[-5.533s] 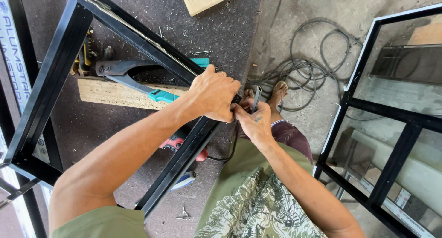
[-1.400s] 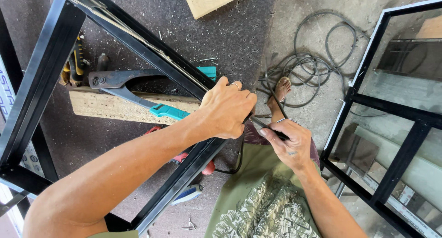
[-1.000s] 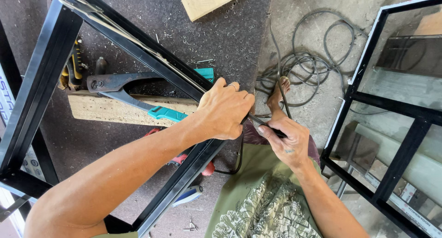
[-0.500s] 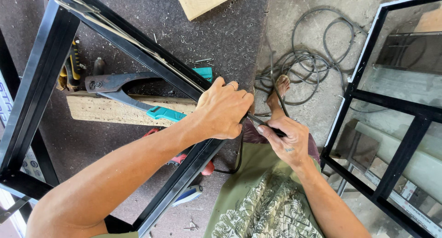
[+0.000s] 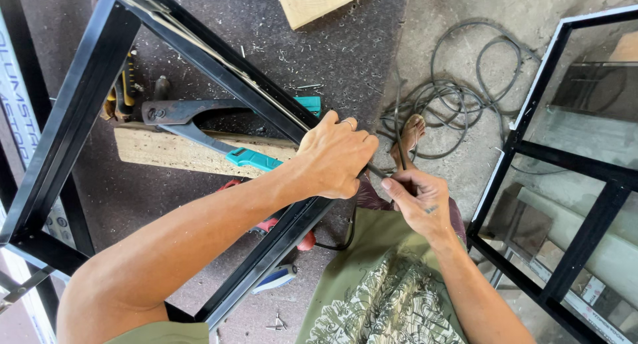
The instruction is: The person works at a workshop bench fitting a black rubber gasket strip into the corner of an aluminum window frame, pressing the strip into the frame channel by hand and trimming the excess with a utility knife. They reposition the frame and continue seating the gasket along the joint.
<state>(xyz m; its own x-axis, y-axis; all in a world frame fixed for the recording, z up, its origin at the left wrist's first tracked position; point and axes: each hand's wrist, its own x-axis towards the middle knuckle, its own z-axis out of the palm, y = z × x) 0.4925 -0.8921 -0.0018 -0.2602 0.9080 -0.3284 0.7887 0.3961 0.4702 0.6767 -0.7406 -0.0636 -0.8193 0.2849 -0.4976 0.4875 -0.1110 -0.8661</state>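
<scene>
Closest to me, my right hand [image 5: 419, 201] has its fingers pinched together on a thin black rubber strip [image 5: 397, 124], which rises from my grip toward the coiled cable [image 5: 465, 91] on the concrete floor. Just beside it, my left hand [image 5: 335, 158] wraps its fingers tight around the corner of the black metal frame [image 5: 80, 105]. Beyond the frame lie teal-handled pliers [image 5: 199, 128] across a wooden board [image 5: 153, 151], with a wooden block [image 5: 316, 0] farthest off.
</scene>
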